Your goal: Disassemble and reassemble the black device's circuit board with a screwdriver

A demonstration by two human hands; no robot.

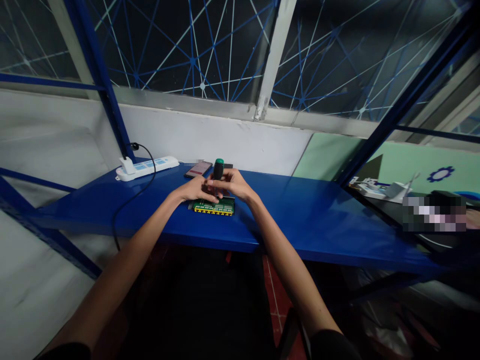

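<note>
A screwdriver (pixel 218 169) with a black handle and green end stands nearly upright over a green circuit board (pixel 224 205). The board lies on the blue table, and a row of yellow ports runs along its near edge. My right hand (pixel 235 183) is closed with its fingers round the screwdriver, below the top of the handle. From the left, my left hand (pixel 195 190) reaches over the board, its thumb stretched toward the foot of the screwdriver. The left fingers are bent close to the right ones; what they grip is hidden, and so is the screwdriver's tip.
Behind my hands lies a phone (pixel 198 169). A white power strip (pixel 150 167) sits at the back left, with a black cable (pixel 144 187) hanging over the blue table's (pixel 292 220) front edge. At far right, another person's hand (pixel 473 219) shows beside blurred dark items.
</note>
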